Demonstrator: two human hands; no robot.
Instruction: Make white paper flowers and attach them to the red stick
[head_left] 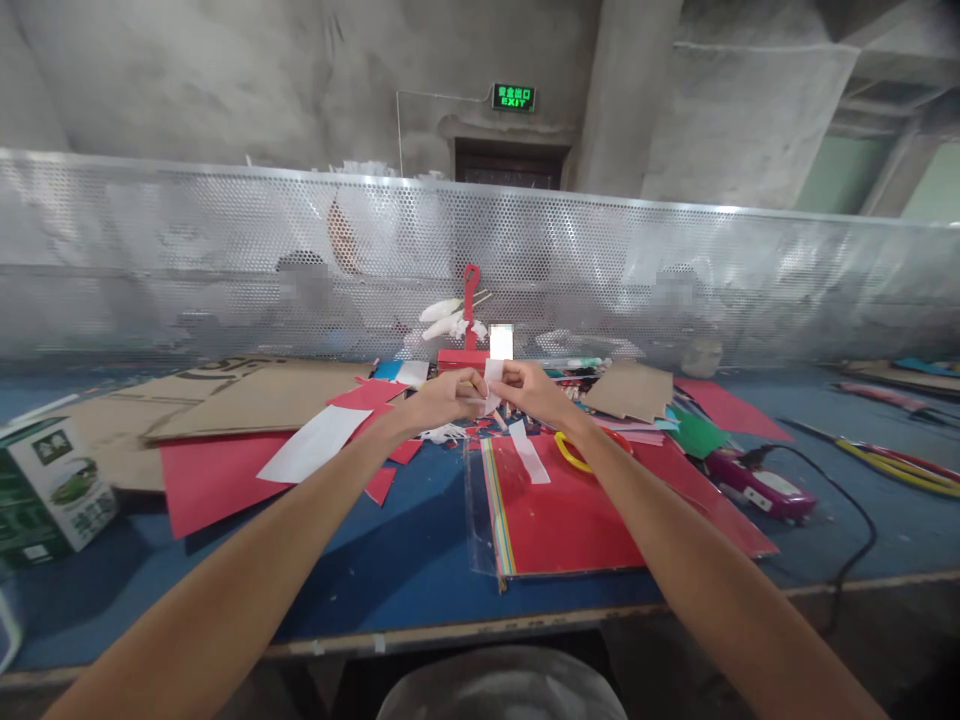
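Both arms reach forward over the blue table, and the two hands meet near the middle. Between them is a small strip of white paper (492, 386), pinched by the fingers of my left hand (453, 394) and of my right hand (534, 390). Below the right hand, another white paper strip (529, 455) lies on a clear packet of red paper (570, 520). Just behind the hands stand a red paper shape with a loop on top (471, 300) and a small bright white rectangle (501, 342).
Cardboard sheets (255, 400), red paper (217, 485) and white paper (315, 445) lie to the left, beside a green-and-white carton (56, 485). Yellow-handled scissors (570, 455) and a purple corded device (761, 485) are on the right. A perforated metal screen (600, 260) runs along the back.
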